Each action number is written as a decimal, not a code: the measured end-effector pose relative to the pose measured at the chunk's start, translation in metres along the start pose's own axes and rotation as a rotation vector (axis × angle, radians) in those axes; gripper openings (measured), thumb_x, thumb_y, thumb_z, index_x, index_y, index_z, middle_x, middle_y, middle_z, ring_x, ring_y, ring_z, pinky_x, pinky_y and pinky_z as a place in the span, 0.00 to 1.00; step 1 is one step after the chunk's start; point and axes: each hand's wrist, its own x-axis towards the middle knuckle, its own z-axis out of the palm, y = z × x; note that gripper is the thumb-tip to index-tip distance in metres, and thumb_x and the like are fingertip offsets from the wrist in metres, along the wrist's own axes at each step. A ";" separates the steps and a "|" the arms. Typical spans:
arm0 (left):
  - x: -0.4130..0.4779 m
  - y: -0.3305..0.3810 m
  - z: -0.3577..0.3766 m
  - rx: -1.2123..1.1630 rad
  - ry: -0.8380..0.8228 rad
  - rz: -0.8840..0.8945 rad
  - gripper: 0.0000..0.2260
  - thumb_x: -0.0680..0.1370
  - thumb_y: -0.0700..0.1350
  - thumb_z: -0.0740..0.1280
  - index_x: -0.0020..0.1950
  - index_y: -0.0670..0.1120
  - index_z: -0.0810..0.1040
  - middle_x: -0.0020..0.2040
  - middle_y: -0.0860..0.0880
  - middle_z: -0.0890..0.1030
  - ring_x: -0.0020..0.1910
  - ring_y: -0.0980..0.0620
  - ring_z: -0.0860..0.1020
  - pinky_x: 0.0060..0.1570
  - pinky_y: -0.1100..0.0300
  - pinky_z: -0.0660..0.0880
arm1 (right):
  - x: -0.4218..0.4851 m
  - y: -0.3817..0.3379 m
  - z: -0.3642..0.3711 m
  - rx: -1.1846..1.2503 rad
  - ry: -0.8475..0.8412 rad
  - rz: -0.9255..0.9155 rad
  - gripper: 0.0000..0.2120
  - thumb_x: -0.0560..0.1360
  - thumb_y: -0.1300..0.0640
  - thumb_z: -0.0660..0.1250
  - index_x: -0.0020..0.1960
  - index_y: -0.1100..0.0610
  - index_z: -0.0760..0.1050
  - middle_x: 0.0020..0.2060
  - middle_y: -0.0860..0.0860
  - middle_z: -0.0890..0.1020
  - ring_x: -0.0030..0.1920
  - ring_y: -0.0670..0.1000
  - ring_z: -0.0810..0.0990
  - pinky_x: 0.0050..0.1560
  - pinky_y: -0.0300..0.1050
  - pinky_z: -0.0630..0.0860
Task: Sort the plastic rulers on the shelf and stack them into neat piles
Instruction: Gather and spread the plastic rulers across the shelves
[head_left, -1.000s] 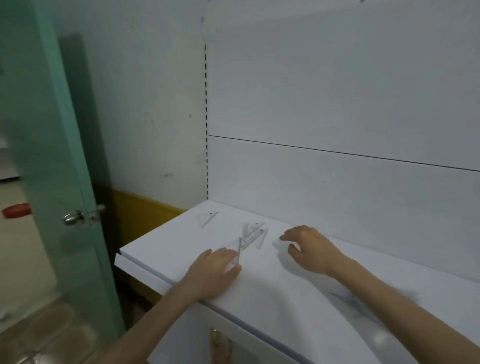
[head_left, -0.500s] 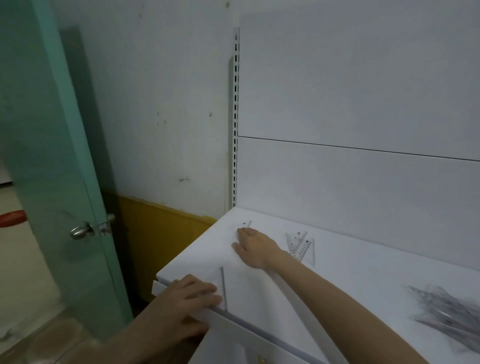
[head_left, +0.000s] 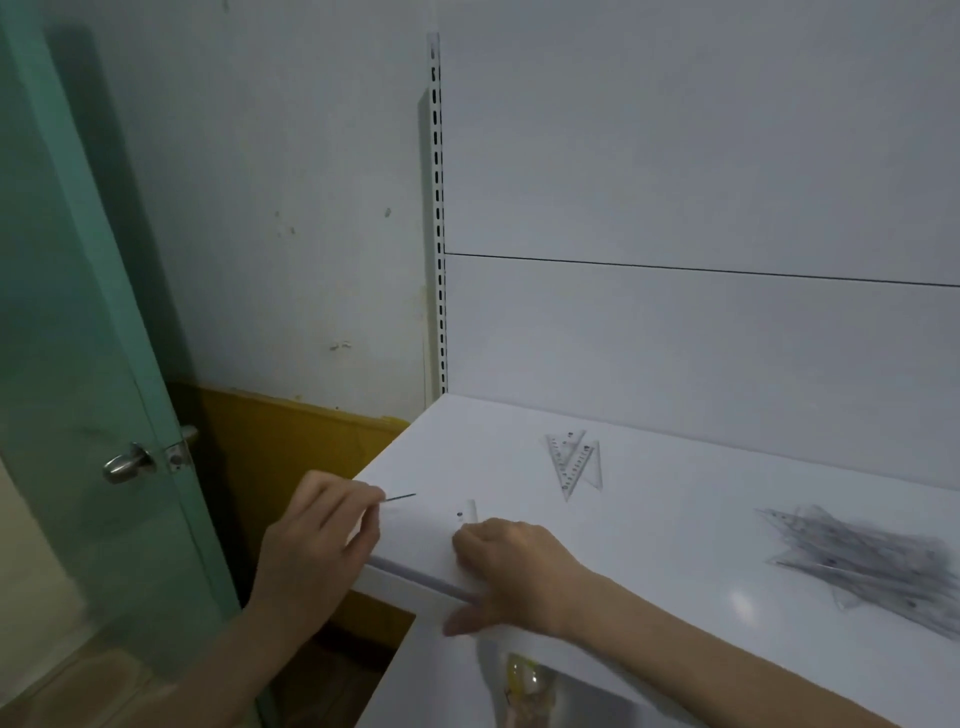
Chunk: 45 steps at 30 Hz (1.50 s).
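My left hand (head_left: 322, 535) pinches a clear plastic ruler (head_left: 400, 498) by its edge, lifted just above the left corner of the white shelf (head_left: 649, 519). My right hand (head_left: 511, 558) lies on the shelf's front edge, fingers curled over a small clear ruler (head_left: 469, 512) whose tip pokes out beyond them; its thumb hangs below the edge. A small pile of clear triangle rulers (head_left: 574, 460) lies further back. A larger messy heap of rulers (head_left: 862, 561) lies at the right.
A green glass door (head_left: 88, 364) with a metal knob (head_left: 127, 462) stands open at the left, close to the shelf's corner. A slotted upright (head_left: 439, 218) and white back panels rise behind the shelf. Packaged goods (head_left: 524, 686) show under the shelf.
My right hand slid from the shelf's back left to the front edge, bringing the small ruler. My left hand rose from the edge holding a ruler. The camera shifted right.
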 end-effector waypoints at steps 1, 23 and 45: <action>0.004 0.003 0.002 0.004 -0.010 0.004 0.15 0.78 0.46 0.61 0.43 0.39 0.84 0.41 0.45 0.83 0.42 0.46 0.79 0.45 0.63 0.73 | -0.006 -0.004 0.001 -0.028 0.024 -0.036 0.20 0.73 0.43 0.68 0.48 0.59 0.67 0.48 0.57 0.77 0.47 0.58 0.75 0.39 0.46 0.64; 0.111 0.200 0.080 -0.727 -0.110 -0.140 0.10 0.69 0.50 0.65 0.37 0.44 0.75 0.38 0.53 0.75 0.45 0.56 0.69 0.53 0.75 0.63 | -0.256 0.171 -0.055 -0.231 0.414 0.627 0.14 0.68 0.68 0.61 0.51 0.63 0.78 0.47 0.58 0.84 0.38 0.61 0.82 0.30 0.47 0.78; 0.143 0.321 0.049 -0.883 -0.156 0.241 0.03 0.75 0.37 0.68 0.45 0.44 0.76 0.47 0.51 0.73 0.46 0.58 0.72 0.38 0.59 0.76 | -0.286 0.165 -0.069 -0.203 0.525 0.154 0.12 0.78 0.57 0.59 0.53 0.55 0.80 0.38 0.47 0.82 0.36 0.49 0.78 0.28 0.38 0.69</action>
